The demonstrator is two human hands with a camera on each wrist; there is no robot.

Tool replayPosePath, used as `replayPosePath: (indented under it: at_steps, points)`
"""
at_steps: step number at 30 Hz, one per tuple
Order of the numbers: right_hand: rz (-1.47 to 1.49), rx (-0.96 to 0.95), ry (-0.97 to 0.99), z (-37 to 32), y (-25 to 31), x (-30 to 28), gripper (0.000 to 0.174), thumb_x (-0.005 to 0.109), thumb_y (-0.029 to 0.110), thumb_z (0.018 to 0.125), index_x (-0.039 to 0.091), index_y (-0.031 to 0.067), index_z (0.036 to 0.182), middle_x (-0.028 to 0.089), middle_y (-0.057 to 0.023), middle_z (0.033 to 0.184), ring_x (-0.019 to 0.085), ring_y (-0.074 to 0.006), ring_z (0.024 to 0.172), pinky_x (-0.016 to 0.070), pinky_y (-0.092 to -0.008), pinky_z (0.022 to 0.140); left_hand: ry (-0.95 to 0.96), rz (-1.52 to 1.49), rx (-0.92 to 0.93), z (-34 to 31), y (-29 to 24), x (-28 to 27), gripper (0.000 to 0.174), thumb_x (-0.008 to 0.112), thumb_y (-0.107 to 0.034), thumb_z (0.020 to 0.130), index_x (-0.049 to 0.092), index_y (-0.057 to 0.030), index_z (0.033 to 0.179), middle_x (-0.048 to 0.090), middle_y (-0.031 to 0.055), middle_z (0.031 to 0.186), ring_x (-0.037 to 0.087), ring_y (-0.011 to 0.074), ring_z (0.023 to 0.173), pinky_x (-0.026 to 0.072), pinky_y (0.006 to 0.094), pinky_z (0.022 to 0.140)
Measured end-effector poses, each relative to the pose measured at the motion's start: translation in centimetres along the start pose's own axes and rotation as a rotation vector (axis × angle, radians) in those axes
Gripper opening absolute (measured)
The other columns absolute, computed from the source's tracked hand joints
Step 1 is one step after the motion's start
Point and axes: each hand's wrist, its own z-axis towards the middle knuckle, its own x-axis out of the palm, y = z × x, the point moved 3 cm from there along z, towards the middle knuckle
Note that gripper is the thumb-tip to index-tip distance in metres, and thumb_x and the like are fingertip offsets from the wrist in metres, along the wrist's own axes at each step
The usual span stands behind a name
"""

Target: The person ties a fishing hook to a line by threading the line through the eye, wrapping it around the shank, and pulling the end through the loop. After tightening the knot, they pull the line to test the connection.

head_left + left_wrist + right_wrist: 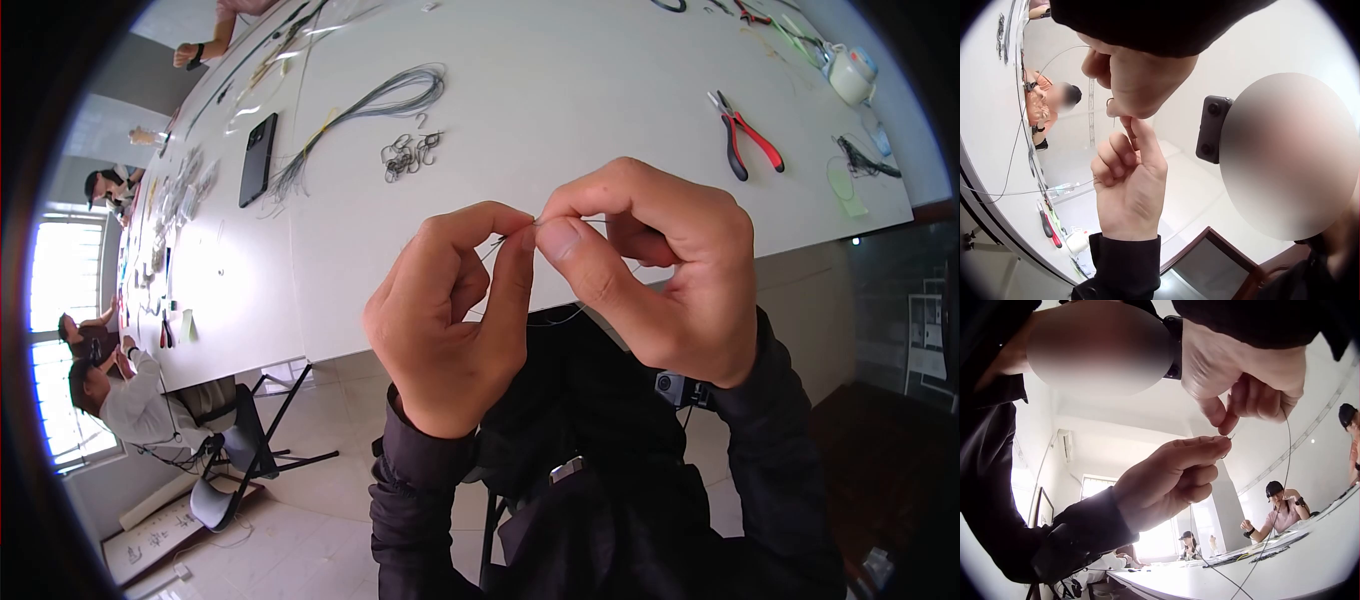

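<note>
Both hands meet fingertip to fingertip over the table's near edge. My left hand (440, 320) pinches a small dark fish hook (498, 241) between thumb and index finger, most of it covered by the fingertips. Pressed close against it, my right hand (670, 265) pinches a thin grey line (1289, 447) at the hook. The line leaves the fingers and hangs in a loose loop below them, crossing itself in the right wrist view. A pile of similar hooks (405, 158) lies on the table beyond the left hand.
On the white table (560, 110) lie a bundle of grey lines (395, 95), a black phone (259, 160) and red-handled pliers (742, 137). A white bottle (852, 76) stands at the far right. Other people sit along the table at left, near a folding chair (245, 440).
</note>
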Motion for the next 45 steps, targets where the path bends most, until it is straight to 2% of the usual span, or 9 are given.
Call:
replayPosePath:
  at_steps: [4,8,11,17,20,26,29,32,45]
  points:
    - [0.053,0.101,0.091,0.9,-0.9,-0.9,0.011,0.063,0.011,0.092,0.065,0.0001,0.089,0.056,0.0037,0.068,0.039,0.0002,0.057,0.0282,-0.0197,0.051,0.063,-0.018,0.003,-0.1,-0.5,0.2,0.016,0.076,0.007,0.078,0.067,-0.0024,0.088,0.052,-0.0022,0.063,0.033,0.003,0.048,0.0259,0.0207,0.046]
    - [0.264,0.258,0.216,1.3,-2.5,-0.8,0.014,0.062,0.012,0.095,0.065,-0.0007,0.089,0.055,0.0039,0.072,0.04,0.0005,0.063,0.0287,-0.0187,0.055,0.097,-0.13,-0.012,-0.3,-0.4,0.1,0.018,0.076,0.009,0.077,0.068,-0.0021,0.088,0.052,-0.0029,0.062,0.033,0.0018,0.049,0.0253,0.0197,0.047]
    - [0.354,0.311,0.19,1.1,-3.6,-0.3,0.019,0.066,0.017,0.094,0.069,-0.0012,0.092,0.052,0.0058,0.063,0.042,-0.0004,0.059,0.0326,-0.0206,0.052,0.087,-0.197,-0.006,-0.3,-0.2,0.0,0.018,0.075,0.011,0.078,0.068,-0.0022,0.089,0.048,-0.0042,0.059,0.032,0.0009,0.05,0.0241,0.019,0.048]
    - [0.505,0.474,0.26,0.7,-3.3,-0.1,0.019,0.066,0.017,0.093,0.07,-0.0025,0.094,0.065,0.0001,0.078,0.055,-0.0029,0.071,0.0442,-0.0183,0.067,0.039,-0.276,-0.049,-0.2,0.1,0.0,0.013,0.073,0.01,0.082,0.067,-0.0004,0.089,0.043,-0.0066,0.059,0.029,-0.0001,0.053,0.0232,0.0177,0.051]
    - [0.579,0.493,0.259,0.4,-3.4,0.2,0.019,0.065,0.015,0.093,0.069,-0.0026,0.093,0.065,0.0005,0.078,0.055,-0.0029,0.071,0.044,-0.0184,0.066,0.047,-0.291,-0.09,-0.2,0.0,0.0,0.01,0.071,0.007,0.086,0.065,0.0014,0.09,0.042,-0.0079,0.061,0.029,-0.0008,0.055,0.0234,0.0166,0.053]
    - [0.494,0.506,0.238,0.2,-2.9,0.5,0.016,0.065,0.014,0.09,0.067,-0.0013,0.095,0.051,0.0071,0.065,0.041,-0.0006,0.059,0.0349,-0.0205,0.054,0.026,-0.37,-0.249,-0.4,0.4,0.2,0.01,0.071,0.002,0.089,0.066,0.0025,0.098,0.033,-0.0114,0.059,0.026,-0.0019,0.054,0.0224,0.0163,0.052]
    - [0.319,0.4,0.064,-0.5,-1.9,0.4,0.017,0.064,0.014,0.09,0.065,0.0005,0.099,0.038,0.0102,0.061,0.027,0.0012,0.055,0.0214,-0.0197,0.05,-0.011,-0.383,-0.274,-0.3,0.5,0.1,0.011,0.07,-0.001,0.09,0.065,0.0024,0.1,0.033,-0.0121,0.06,0.025,-0.002,0.055,0.0213,0.0163,0.053]
    - [0.24,0.24,-0.049,-0.8,-1.2,0.6,0.019,0.067,0.013,0.088,0.064,0.0011,0.103,0.032,0.0116,0.059,0.024,0.0011,0.054,0.0199,-0.02,0.05,-0.022,-0.387,-0.277,-0.3,0.5,0.0,0.012,0.071,-0.001,0.09,0.065,0.0024,0.101,0.033,-0.0124,0.06,0.025,-0.002,0.055,0.0204,0.0164,0.053]
    - [0.174,0.246,0.025,-0.4,-1.1,0.8,0.011,0.063,0.01,0.093,0.063,-0.0006,0.096,0.044,0.0094,0.062,0.032,0.0033,0.055,0.0227,-0.019,0.049,-0.014,-0.251,-0.238,-0.4,0.2,0.0,0.011,0.073,0.0,0.087,0.067,-0.0009,0.096,0.032,-0.0115,0.058,0.024,-0.0013,0.055,0.0191,0.0175,0.052]
